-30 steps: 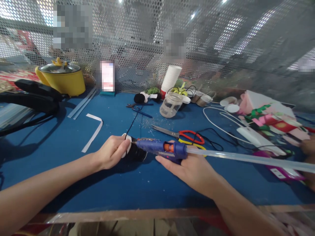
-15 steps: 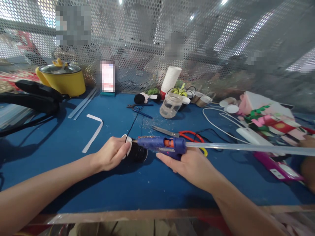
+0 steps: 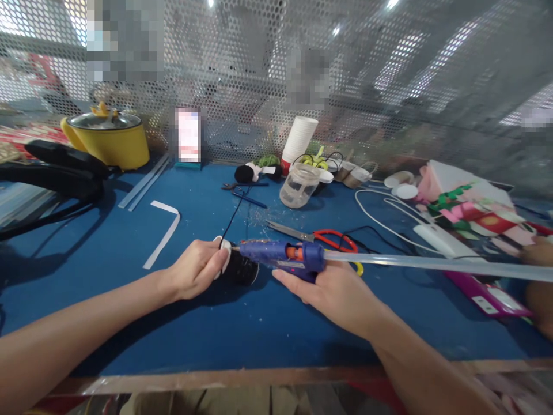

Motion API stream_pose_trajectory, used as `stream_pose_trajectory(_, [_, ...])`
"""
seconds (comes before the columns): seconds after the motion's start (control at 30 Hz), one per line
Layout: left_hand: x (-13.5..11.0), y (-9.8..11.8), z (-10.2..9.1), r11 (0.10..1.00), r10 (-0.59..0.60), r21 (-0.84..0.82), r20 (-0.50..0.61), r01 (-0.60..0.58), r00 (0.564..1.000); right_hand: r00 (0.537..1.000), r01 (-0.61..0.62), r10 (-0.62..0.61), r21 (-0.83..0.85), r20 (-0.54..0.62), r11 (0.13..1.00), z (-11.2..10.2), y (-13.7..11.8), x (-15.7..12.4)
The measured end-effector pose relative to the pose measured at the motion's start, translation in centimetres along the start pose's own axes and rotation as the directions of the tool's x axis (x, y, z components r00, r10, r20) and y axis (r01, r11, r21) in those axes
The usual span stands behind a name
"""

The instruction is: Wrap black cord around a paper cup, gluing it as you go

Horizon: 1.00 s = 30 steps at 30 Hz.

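My left hand (image 3: 196,268) is closed round a small black round piece (image 3: 242,269) with a white disc at its end, held just above the blue table (image 3: 129,288). A thin black cord runs from it toward the back. My right hand (image 3: 332,291) grips a blue glue gun (image 3: 283,255) lying sideways, its nozzle touching the black piece next to my left fingers. A long clear glue stick (image 3: 432,265) pokes out of the gun's back to the right.
Red-handled scissors (image 3: 328,237) lie just behind the gun. Further back stand a glass jar (image 3: 300,184), a stack of white cups (image 3: 299,139) and a yellow pot (image 3: 108,137). White cable, a pink phone (image 3: 488,288) and coloured craft scraps (image 3: 470,210) crowd the right. Another person's hand (image 3: 538,276) shows at the right edge.
The glue gun has shifted slightly, its rear and glue stick lifting a little. My left hand keeps its hold on the black piece in the same spot.
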<state>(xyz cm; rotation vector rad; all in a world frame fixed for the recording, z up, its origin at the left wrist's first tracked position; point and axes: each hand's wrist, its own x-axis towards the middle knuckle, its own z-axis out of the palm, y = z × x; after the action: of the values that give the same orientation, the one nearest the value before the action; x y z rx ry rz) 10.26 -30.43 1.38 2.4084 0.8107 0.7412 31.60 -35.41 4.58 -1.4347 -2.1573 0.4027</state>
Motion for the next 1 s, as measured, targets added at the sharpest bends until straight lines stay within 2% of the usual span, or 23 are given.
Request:
stream_pose_trajectory(0.17, [0.1,-0.1,0.2,0.997,-0.068,-0.045,-0.021,0.068,0.997,1.0,0.023,-0.023,-0.013,-0.004,1.0,0.2,0.0,-0.4])
stream_pose_trajectory(0.47, [0.4,0.1,0.3,0.97,-0.215,-0.124,-0.033,0.209,0.976,0.998,-0.036,0.036,-0.002,0.045,0.999,0.4,-0.3,-0.7])
stream_pose_trajectory(0.67, [0.4,0.1,0.4,0.954,-0.263,-0.157,-0.029,0.256,0.964,1.0,-0.001,0.001,-0.01,0.016,1.0,0.8,-0.3,-1.0])
stream_pose_trajectory(1.0, [0.5,0.1,0.4,0.951,-0.276,-0.158,-0.047,0.266,0.96,0.995,-0.007,0.003,0.047,0.095,0.999,0.7,-0.7,-1.1])
